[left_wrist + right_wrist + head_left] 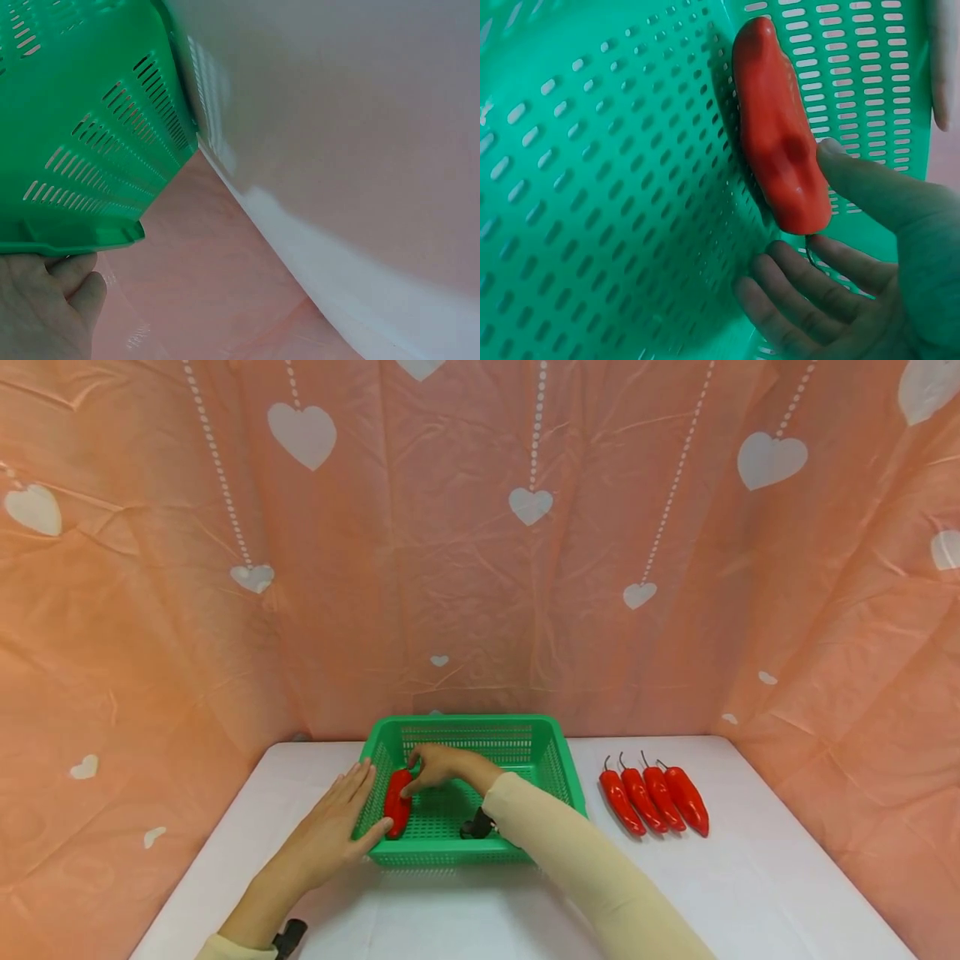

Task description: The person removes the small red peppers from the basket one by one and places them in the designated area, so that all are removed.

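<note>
A red chili pepper [397, 804] lies lengthwise along the left wall inside a green plastic basket [480, 846]. My right hand [437, 765] reaches into the basket. In the right wrist view its thumb [847, 169] is right at the side of the pepper [778, 135], and the loosely bent fingers [802, 289] lie around the thin stem end without closing on it. My left hand [330, 827] rests along the basket's left rim with straight fingers, thumb toward the front corner. The left wrist view has its fingers [88, 296] against the green rim [67, 244].
Several more red peppers [654, 797] lie side by side on the white table [750, 877], to the right of the basket, stems pointing away. A pink curtain with white hearts [480, 627] closes off the back and both sides.
</note>
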Tool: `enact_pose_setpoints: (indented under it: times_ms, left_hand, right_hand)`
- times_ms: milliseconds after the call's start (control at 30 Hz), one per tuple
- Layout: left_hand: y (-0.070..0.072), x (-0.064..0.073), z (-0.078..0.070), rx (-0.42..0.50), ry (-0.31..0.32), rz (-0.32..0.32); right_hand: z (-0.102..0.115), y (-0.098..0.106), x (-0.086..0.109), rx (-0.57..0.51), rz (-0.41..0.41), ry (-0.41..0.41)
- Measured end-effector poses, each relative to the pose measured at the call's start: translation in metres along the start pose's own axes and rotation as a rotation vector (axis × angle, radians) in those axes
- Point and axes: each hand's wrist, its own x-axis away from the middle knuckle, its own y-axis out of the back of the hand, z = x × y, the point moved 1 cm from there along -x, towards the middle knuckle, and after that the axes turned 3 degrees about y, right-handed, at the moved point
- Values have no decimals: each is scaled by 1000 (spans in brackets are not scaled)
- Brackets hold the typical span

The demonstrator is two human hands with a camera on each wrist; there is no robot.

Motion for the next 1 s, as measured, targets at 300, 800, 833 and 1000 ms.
enact_pose_setpoints:
  times_ms: [300, 800, 833, 1000]
  left_hand:
    - [0, 0, -1, -2, 4, 9]
    - [1, 1, -1, 6, 15, 16]
    - [1, 1, -1, 6, 14, 16]
    - [0, 1, 0, 3, 14, 13]
  right_hand:
    - [1, -4, -2, 61, 14, -57]
    - [8, -7, -1, 109, 16, -86]
    - [8, -7, -1, 108, 16, -84]
    - [8, -7, -1, 124, 6, -82]
